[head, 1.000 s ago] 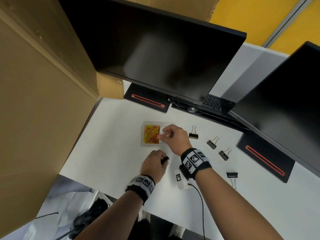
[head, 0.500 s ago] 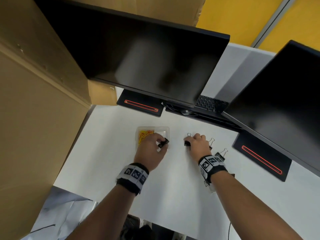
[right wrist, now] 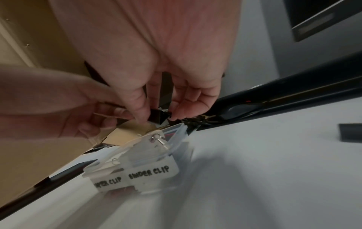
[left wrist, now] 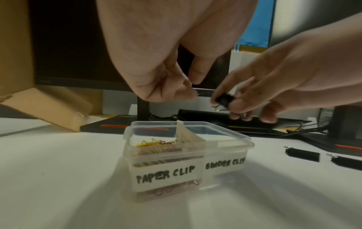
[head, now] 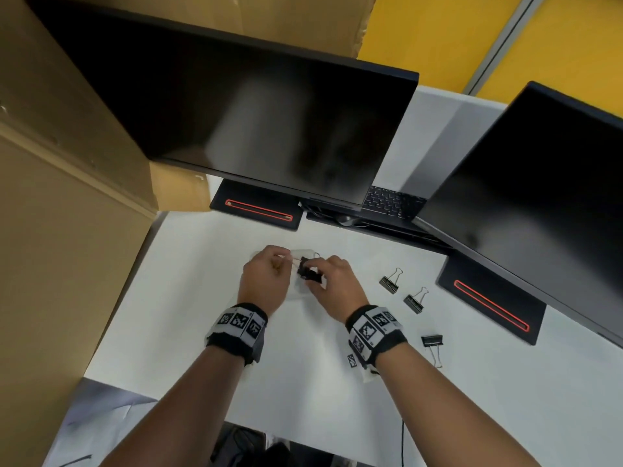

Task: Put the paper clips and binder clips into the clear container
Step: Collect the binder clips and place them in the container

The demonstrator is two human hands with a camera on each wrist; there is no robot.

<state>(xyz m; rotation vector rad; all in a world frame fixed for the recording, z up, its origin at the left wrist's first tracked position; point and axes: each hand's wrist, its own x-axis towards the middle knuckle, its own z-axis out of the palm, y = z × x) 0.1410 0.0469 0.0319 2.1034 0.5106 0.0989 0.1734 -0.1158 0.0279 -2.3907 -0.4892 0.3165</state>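
Hovering together over the clear container (left wrist: pixel 188 156), both hands are working above its right compartment. The right hand (head: pixel 335 286) is pinching a black binder clip (left wrist: pixel 225 100) between thumb and fingertips, directly over the section labelled "BINDER CLIP". The left hand (head: pixel 264 281) is sitting just beside it with fingers curled and tips drawn together; it seems to be pinching a thin wire, maybe a clip handle, but blur is making that hard to confirm. In the head view a second dark clip shape is showing between the two hands, too smeared to separate.

The container is standing on the white table (head: pixel 303 382) right under the hands, lid off, split by a divider. Handwritten labels on its near wall are reading "PAPER CLIP" on the left and "BINDER CLIP" on the right. Yellow and red paper clips (left wrist: pixel 156 143) are lying in the left compartment, below the left hand. In the right wrist view a silver wire loop is showing inside the binder clip side.

To the right of the right hand, three more binder clips (head: pixel 391 281) are lying loose on the table, well apart from the container.
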